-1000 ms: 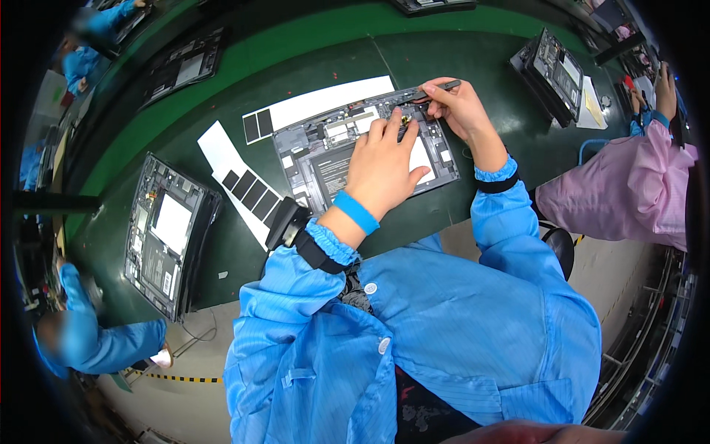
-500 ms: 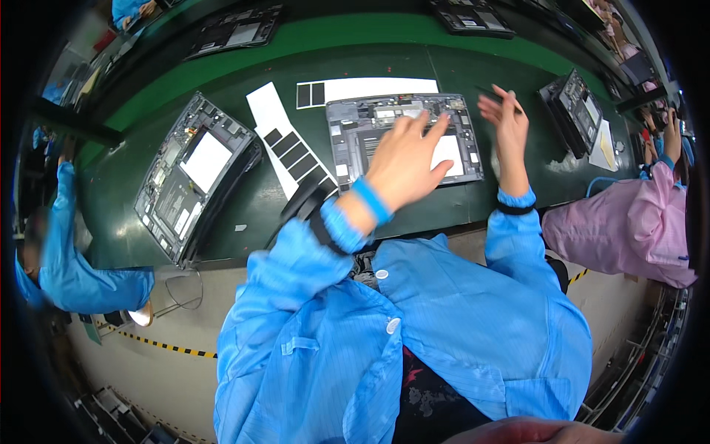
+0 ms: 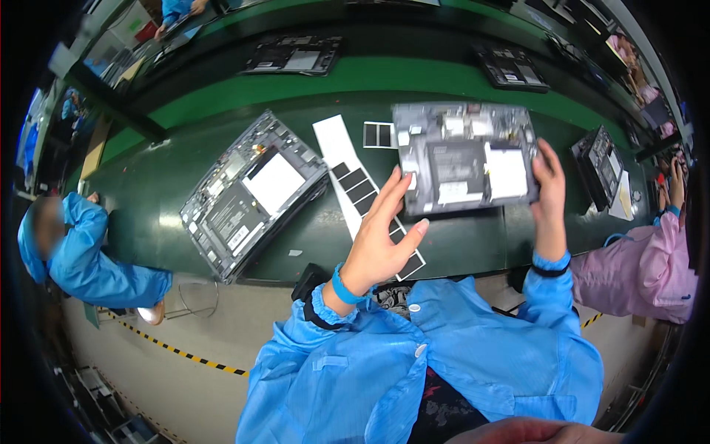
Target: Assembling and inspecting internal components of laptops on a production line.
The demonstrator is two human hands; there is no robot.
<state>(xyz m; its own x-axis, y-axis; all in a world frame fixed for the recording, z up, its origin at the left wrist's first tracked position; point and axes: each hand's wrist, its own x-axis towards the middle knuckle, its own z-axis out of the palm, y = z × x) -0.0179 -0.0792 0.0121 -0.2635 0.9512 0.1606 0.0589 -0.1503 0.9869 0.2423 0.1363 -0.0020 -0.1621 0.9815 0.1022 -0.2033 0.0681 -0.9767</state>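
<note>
Here's the open laptop base (image 3: 466,159), over the table (image 3: 148,207) in front of the person, innards facing up and edges blurred. The right hand (image 3: 549,189) has it, fingers clasped on the right edge. And the left hand (image 3: 381,248)? Fingers straight and spread, thumb well out, tips at the left edge; whether they press on it or merely lie alongside, I can't tell. That's the weak side! If only the right hand bears the load, the left end could sag or twist, and a corner could knock the table. I can't make out whether the base is clear of the surface.

Watch below, too: a white strip (image 3: 332,135) with black pads runs under the left hand, and a second pad sheet (image 3: 379,135) peeks out by the far left corner. A low edge could snag either, crease it or drag it along. Out left, a neighbouring laptop base (image 3: 248,203) lies near; too wide a swing that way risks a bump. And with everything exposed, a slipping thumb could jab the parts beside the black battery (image 3: 452,169).
</note>
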